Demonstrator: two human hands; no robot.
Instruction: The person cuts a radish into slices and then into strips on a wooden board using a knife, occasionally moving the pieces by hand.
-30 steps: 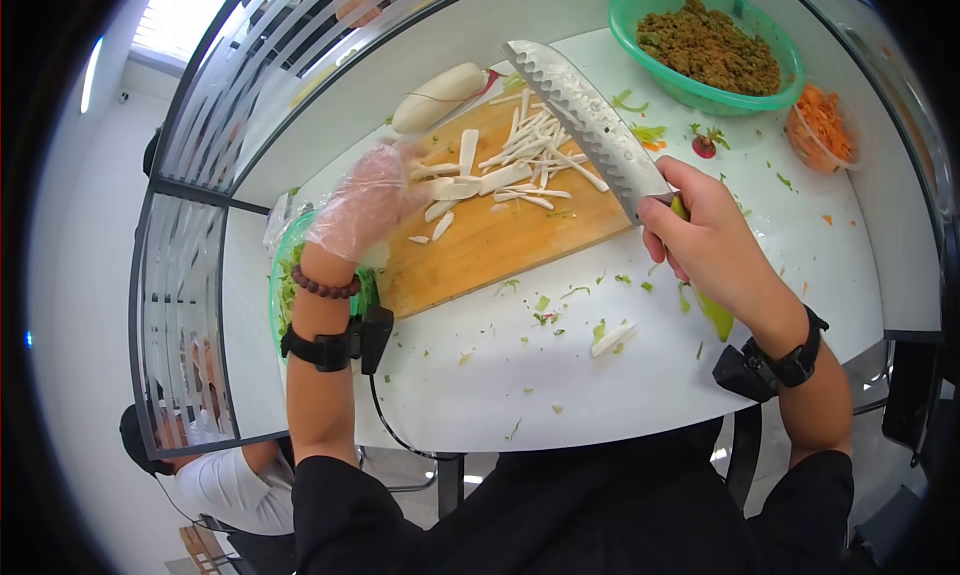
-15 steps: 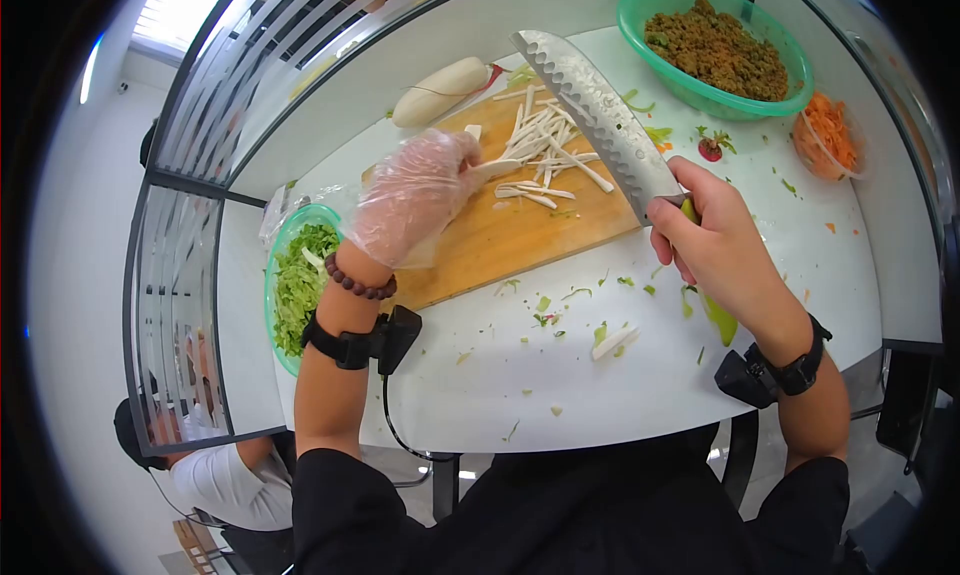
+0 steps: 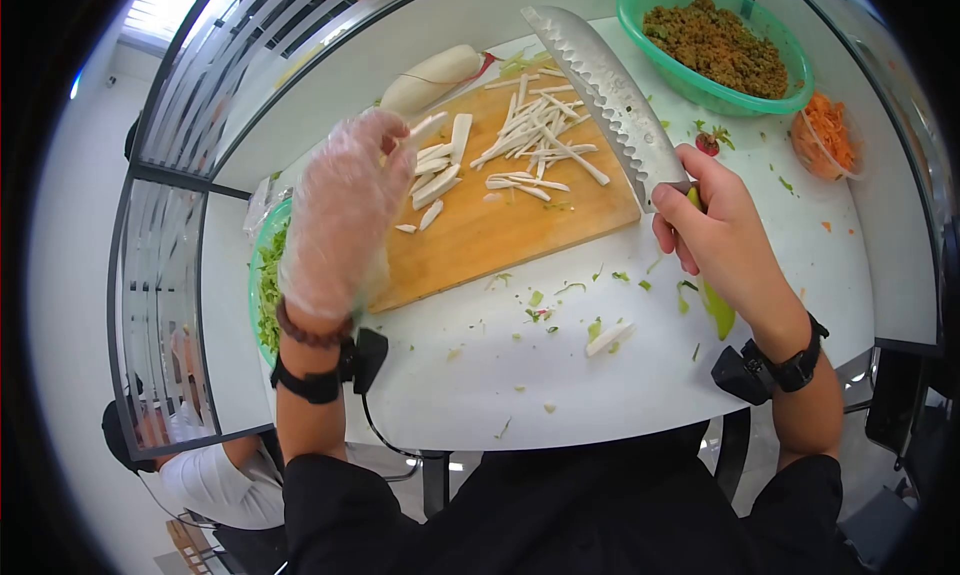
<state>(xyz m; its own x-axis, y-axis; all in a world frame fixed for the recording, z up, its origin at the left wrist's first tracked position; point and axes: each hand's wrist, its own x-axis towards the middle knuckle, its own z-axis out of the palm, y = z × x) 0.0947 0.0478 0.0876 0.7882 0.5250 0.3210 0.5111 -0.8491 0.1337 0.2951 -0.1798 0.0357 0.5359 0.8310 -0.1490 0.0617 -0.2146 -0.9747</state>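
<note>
- Left hand [image 3: 343,210], gloved, seems to pinch radish slice [image 3: 428,127] above cutting board [image 3: 470,245]; lay slices flat, curl fingertips.
- Right hand [image 3: 715,215] clamped on knife [image 3: 622,100]; mind its edge.
- Cut radish strips [image 3: 545,125] crowd board; whole radish [image 3: 430,78] behind; scraps [image 3: 537,299] litter surface [image 3: 450,395].

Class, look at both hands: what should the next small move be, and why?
Probably the gloved left hand should lay the white slice it appears to pinch flat on the cutting board. Wider slices lie near that hand, thin strips lie farther right, and the right hand holds the knife well apart from it.
</note>
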